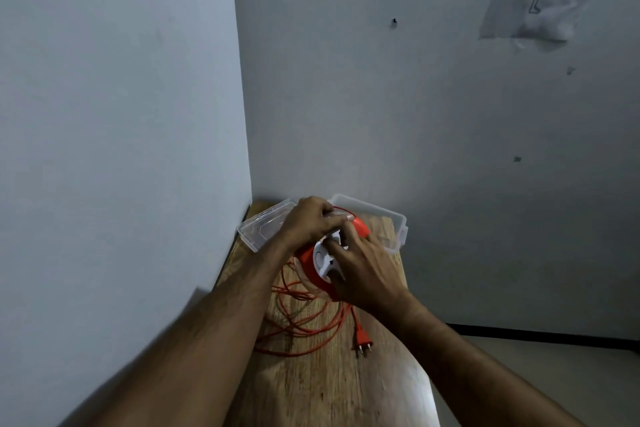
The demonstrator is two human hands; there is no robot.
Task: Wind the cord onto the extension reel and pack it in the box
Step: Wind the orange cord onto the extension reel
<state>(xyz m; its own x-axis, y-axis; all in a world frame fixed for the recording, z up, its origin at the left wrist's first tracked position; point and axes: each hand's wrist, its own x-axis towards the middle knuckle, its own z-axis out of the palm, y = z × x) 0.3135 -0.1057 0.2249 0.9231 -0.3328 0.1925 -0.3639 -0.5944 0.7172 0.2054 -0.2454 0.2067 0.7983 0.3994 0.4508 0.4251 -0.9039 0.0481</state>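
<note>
**Reel held over the table, most of the cord waiting to be wound**

At the left of the frame a pale wall [114, 114] is running down to the table's edge. Just right of it, at lower centre, the lid [258, 229] of the clear plastic box is lying open, with the left hand [306, 224] reaching in front of it. That hand is closing over the top of the orange extension reel [313, 262], fingers curled and clamped on its rim. The reel is sitting at centre frame, tilted, its white face turned toward the camera. It is looking like light, rigid moulded plastic, so gripping the rim and the hub should be holding it steady; the smooth flanges may be slippery.

Below the reel, the orange cord [301, 326] is lying in loose overlapping loops on the wooden table [332, 388], ending at the plug [362, 345] lying flat toward lower right. The cord is thin and limp, likely to snag or kink, so guiding it near the reel seems wisest.

The right hand [367, 274] is pressing against the reel's white face, fingers bent on it; whether it is gripping a crank cannot be told. Behind it the box [388, 218] is standing open.

The table is narrow, wood-grained, wedged in a corner; the right wall [450, 114] is scuffed, with a plastic sheet [540, 0] stuck at upper right.
</note>
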